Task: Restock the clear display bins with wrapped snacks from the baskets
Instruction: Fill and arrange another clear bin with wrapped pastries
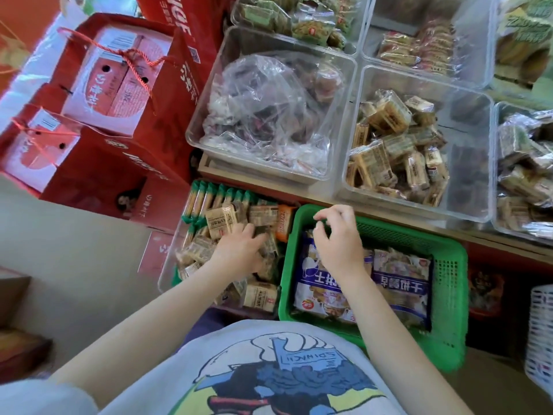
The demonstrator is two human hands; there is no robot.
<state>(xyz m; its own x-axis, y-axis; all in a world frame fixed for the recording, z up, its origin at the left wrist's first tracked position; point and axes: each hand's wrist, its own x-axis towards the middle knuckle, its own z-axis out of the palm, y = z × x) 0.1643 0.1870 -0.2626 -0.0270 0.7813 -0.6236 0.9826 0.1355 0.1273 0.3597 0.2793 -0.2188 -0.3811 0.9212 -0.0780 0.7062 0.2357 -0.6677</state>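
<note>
**Both hands low, below the worktop's near edge**

Your left hand (pixel 239 250) lies palm-down on the heap of tan wrapped snacks (pixel 227 223) in the low clear bin (pixel 167 265); its fingers reach in among the packets, and you cannot tell whether they grip one. Your right hand (pixel 338 238) hovers over the far left corner of the green basket (pixel 449 295), fingers loosely curled and apart, with nothing visibly held. The low bin and the basket sit side by side, touching or nearly so, both just below the near edge of the worktop (pixel 449 232).

To your left, red gift bags (pixel 119 115) stand close against the low bin and the worktop's left edge, so room that way is tight. Bare floor shows at your far left.

The green basket holds large blue-printed snack bags (pixel 398 286) lying flat. On the worktop, the middle display bin (pixel 472 145) at the near edge holds tan wrapped snacks piled toward its left side, with bare bottom on the right. The bin at the left corner (pixel 269 115) holds a crumpled clear plastic bag of dark packets. Bins behind hold green and red wrapped snacks
</note>
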